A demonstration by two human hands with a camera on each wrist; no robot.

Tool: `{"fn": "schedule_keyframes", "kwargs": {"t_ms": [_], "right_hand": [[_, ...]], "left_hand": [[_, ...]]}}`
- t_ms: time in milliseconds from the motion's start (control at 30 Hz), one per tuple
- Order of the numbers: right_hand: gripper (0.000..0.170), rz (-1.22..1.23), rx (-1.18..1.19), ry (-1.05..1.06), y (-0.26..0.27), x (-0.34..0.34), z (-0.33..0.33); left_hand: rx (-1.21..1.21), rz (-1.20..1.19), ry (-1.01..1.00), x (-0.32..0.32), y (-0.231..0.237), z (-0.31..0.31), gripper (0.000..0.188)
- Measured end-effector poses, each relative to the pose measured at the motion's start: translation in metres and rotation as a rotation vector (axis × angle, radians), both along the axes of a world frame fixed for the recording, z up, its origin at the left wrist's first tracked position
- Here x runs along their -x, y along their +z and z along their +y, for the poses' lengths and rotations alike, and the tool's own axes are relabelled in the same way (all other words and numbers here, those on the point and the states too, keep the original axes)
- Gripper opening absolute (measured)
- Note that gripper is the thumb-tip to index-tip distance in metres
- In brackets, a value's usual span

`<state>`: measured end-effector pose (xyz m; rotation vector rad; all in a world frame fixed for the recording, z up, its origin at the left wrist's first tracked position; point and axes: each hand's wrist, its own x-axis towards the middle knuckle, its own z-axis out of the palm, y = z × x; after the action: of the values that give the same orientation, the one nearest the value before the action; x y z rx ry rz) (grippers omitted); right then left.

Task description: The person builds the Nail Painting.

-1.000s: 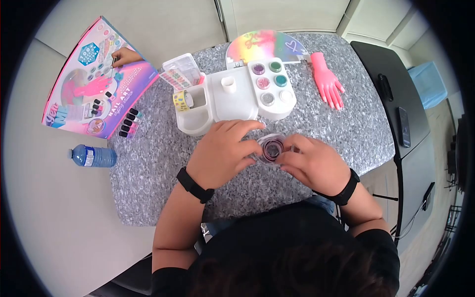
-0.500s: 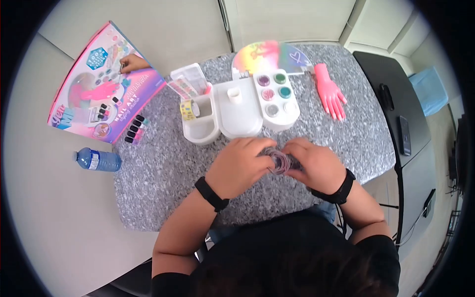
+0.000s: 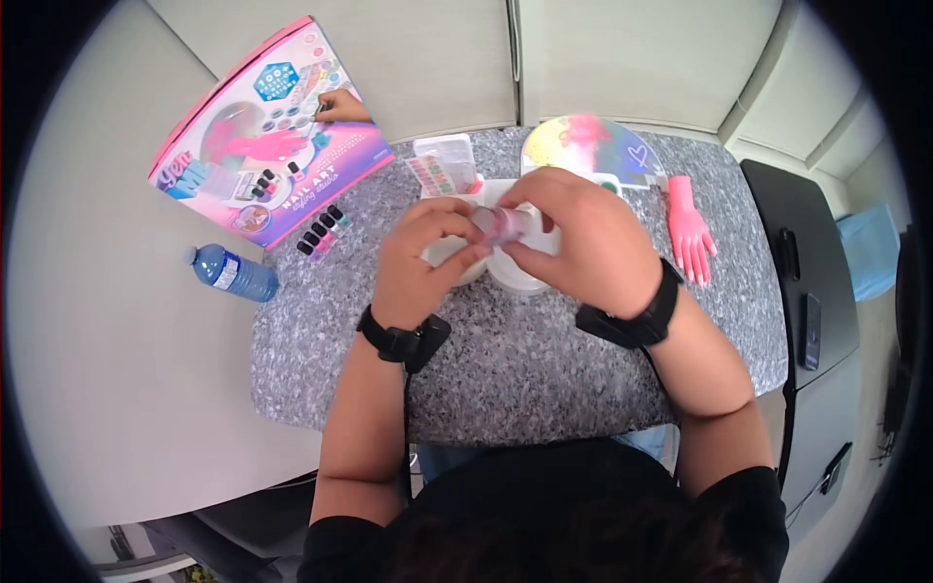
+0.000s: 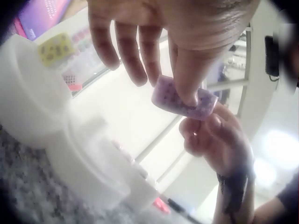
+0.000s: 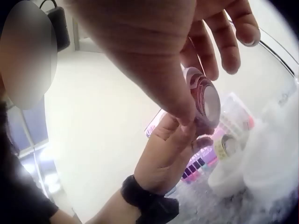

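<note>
A roll of pale purple patterned tape (image 3: 498, 225) is held in the air in front of the white nail-art tray (image 3: 513, 278). The thumb and fingers of my left hand (image 3: 418, 257) pinch it on one side. My right hand (image 3: 603, 238) pinches the other side between thumb and fingers. Dark printed marks show on the roll's outer face (image 4: 175, 99) in the left wrist view. Its coiled layers and hollow middle (image 5: 205, 98) face the right wrist camera. Both hands hide much of the tray in the head view. A similar yellow roll (image 4: 57, 48) stands in the tray.
At left are a nail-art box (image 3: 272, 136), several nail polish bottles (image 3: 323, 231) and a water bottle (image 3: 233, 272). Behind the tray stand a sticker case (image 3: 442, 165) and a rainbow panel (image 3: 583, 151). A pink model hand (image 3: 688, 233) lies at right.
Both hands have lifted the roll and moved it up and left, from the table's front to before the tray. The head view has shifted, bringing the table lower in it.
</note>
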<state>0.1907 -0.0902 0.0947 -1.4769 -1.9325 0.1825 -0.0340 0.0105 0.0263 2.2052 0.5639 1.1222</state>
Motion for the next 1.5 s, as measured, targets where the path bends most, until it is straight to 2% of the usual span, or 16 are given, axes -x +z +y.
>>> {"fn": "schedule_keyframes", "kwargs": {"t_ms": [67, 167, 233, 267, 333, 400, 467, 500, 567, 633, 767, 1000, 1200, 1300, 1367, 1500], "right_hand": [[0.034, 0.044, -0.006, 0.008, -0.003, 0.004, 0.028], [0.039, -0.105, 0.098, -0.014, -0.010, 0.006, 0.063], [0.037, -0.153, 0.131, -0.035, -0.023, 0.010, 0.076], [0.035, -0.204, 0.169, -0.061, -0.029, 0.013, 0.083], [0.032, -0.227, 0.158, -0.043, -0.042, 0.019, 0.091], [0.031, -0.312, 0.152, -0.064, -0.055, 0.022, 0.095], [0.032, -0.306, 0.162, -0.065, -0.054, 0.029, 0.091], [0.039, -0.302, 0.183, -0.067, -0.052, 0.029, 0.089], [0.051, -0.295, 0.185, -0.055, -0.048, 0.028, 0.084], [0.051, -0.319, 0.224, -0.072, -0.048, 0.030, 0.082], [0.051, -0.311, 0.222, -0.050, -0.060, 0.028, 0.088], [0.048, -0.305, 0.237, -0.032, -0.063, 0.027, 0.090], [0.046, -0.315, 0.239, 0.012, -0.063, 0.020, 0.086], [0.045, -0.321, 0.192, 0.023, -0.058, 0.022, 0.078], [0.042, -0.198, 0.098, 0.041, -0.044, 0.030, 0.066], [0.033, -0.098, -0.090, 0.182, -0.039, 0.044, 0.061]], "left_hand": [[0.026, -0.006, 0.056, 0.007, 0.003, 0.009, 0.025], [-0.139, 0.024, 0.225, 0.019, 0.002, 0.021, 0.013], [0.039, -0.303, 0.348, 0.030, -0.016, 0.037, 0.016], [0.026, -0.302, 0.374, 0.035, -0.019, 0.044, 0.016], [0.083, -0.473, 0.561, 0.047, -0.023, 0.057, 0.020], [0.118, -0.450, 0.643, 0.062, -0.018, 0.064, 0.020], [-0.021, -0.201, 0.893, 0.075, -0.007, 0.068, 0.027], [-0.039, -0.124, 0.964, 0.087, -0.009, 0.071, 0.036], [-0.008, -0.066, 0.962, 0.111, -0.015, 0.074, 0.040], [0.092, 0.048, 0.949, 0.139, -0.034, 0.080, 0.055], [0.320, 0.144, 0.925, 0.174, -0.050, 0.075, 0.066], [0.425, 0.121, 0.844, 0.196, -0.073, 0.094, 0.062], [0.435, 0.179, 0.874, 0.172, -0.038, 0.068, 0.067], [0.381, 0.102, 0.797, 0.152, -0.023, 0.055, 0.077], [0.187, 0.004, 0.497, 0.133, -0.016, 0.050, 0.085], [0.177, -0.036, 0.310, 0.078, -0.004, 0.019, 0.092]]}}
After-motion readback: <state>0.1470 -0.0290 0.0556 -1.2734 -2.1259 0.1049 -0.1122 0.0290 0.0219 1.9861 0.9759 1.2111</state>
